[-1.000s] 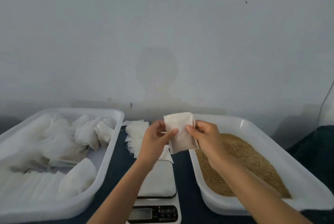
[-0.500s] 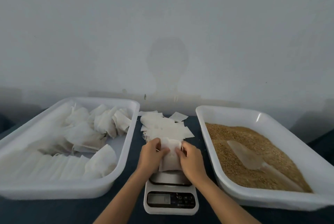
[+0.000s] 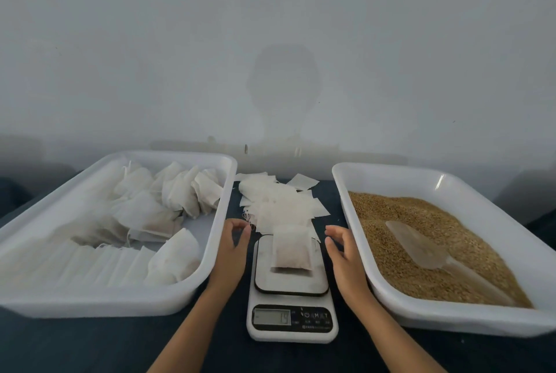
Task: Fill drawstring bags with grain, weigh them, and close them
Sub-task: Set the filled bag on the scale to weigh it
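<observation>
The small white fabric drawstring bag lies flat on the steel platform of my white digital kitchen scale, while my left hand and right hand hover beside it, fingers loosely curved, holding nothing.

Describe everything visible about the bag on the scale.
The bag is a small, white, roughly square pouch of thin, slightly see-through fabric, with a brownish tint that suggests grain inside. It lies flat on the scale platform, toward its far edge, top end pointing away from the person. Its drawstring cannot be made out. Nothing else touches it: the left hand and right hand hang open on either side, clear of it. The display's reading is too blurred to read.
</observation>
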Available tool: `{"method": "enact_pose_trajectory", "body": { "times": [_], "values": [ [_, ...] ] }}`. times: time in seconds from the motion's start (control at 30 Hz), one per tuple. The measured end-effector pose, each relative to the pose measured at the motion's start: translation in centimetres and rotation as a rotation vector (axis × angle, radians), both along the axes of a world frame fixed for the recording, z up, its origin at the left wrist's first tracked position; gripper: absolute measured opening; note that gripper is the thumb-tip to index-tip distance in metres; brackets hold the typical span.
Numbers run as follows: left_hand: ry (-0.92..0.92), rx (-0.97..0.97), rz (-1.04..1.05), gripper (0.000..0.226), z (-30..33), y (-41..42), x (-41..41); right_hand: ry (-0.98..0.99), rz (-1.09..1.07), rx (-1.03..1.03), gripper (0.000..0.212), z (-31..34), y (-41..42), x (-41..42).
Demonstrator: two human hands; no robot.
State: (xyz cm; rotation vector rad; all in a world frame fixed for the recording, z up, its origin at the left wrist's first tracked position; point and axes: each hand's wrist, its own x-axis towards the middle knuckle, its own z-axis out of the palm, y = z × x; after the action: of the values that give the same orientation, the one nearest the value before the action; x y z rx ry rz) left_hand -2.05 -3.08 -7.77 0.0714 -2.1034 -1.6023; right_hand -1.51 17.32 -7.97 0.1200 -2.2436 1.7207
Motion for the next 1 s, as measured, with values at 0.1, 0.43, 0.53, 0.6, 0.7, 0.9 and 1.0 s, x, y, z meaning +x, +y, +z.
{"method": "enact_pose_trajectory", "body": {
  "times": [0.1,0.43,0.53,0.6,0.7,0.9,1.0],
  "values": [
    [-0.004,0.014,-0.016,0.006,-0.5,-0.2,0.2,0.004,0.0,-0.06,0.019,-0.8,0.3,0.3],
    [0.001,0.07,-0.001,0.013,-1.0,-0.3,0.0,0.034,0.016,-0.109,0.02,-1.5,0.4,0.0],
    [0.004,0.078,0.004,0.013,-1.2,-0.4,-0.1,0.035,0.021,-0.104,0.021,-1.5,0.4,0.0],
    [0.006,0.084,-0.003,0.013,-1.2,-0.4,-0.1,0.042,0.021,-0.098,0.02,-1.4,0.4,0.1],
    [-0.005,0.087,-0.012,0.013,-1.4,-0.5,-0.1,0.044,0.022,-0.093,0.019,-1.2,0.4,0.1],
    [0.0,-0.047,-0.133,0.023,0.3,0.3,-0.8,-0.036,0.012,-0.002,0.019,-0.1,-0.5,-1.4],
    [-0.013,-0.127,-0.172,0.026,1.4,1.6,-1.4,-0.117,-0.02,0.091,0.02,0.6,-1.3,-2.6]
  ]
}}
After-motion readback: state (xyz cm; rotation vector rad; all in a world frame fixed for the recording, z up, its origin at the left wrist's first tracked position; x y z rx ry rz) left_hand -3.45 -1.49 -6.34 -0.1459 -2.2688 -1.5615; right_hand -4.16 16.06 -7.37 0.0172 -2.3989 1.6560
